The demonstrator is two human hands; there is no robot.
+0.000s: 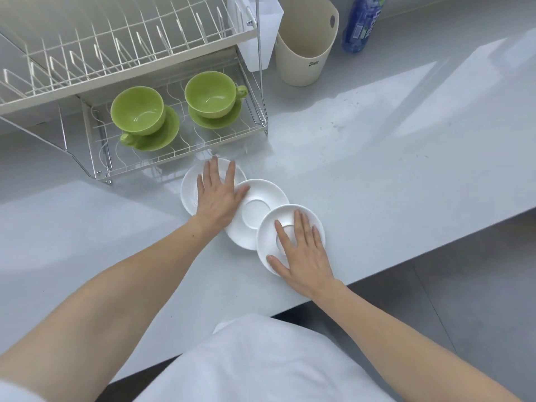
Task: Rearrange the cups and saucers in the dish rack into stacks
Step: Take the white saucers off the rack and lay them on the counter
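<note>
Three white saucers lie overlapping in a row on the grey counter in front of the dish rack [179, 158]. My left hand [218, 195] rests flat on the left saucer [189, 189], its thumb touching the middle saucer [261, 206]. My right hand [301, 250] lies flat with fingers spread on the right saucer [268, 232], which overlaps the middle one. On the rack's lower shelf stand two green cups, each on a green saucer: the left cup [137, 110] on the left green saucer [168, 132], the right cup [210, 94] on the right green saucer [216, 121].
The rack's upper tier [116, 50] of white wire slots holds nothing. A translucent cutlery holder [266, 27] hangs at its right end. A beige bin [304, 44] and a blue bottle [362, 21] stand at the back right. The counter edge [377, 278] runs close to the right saucer.
</note>
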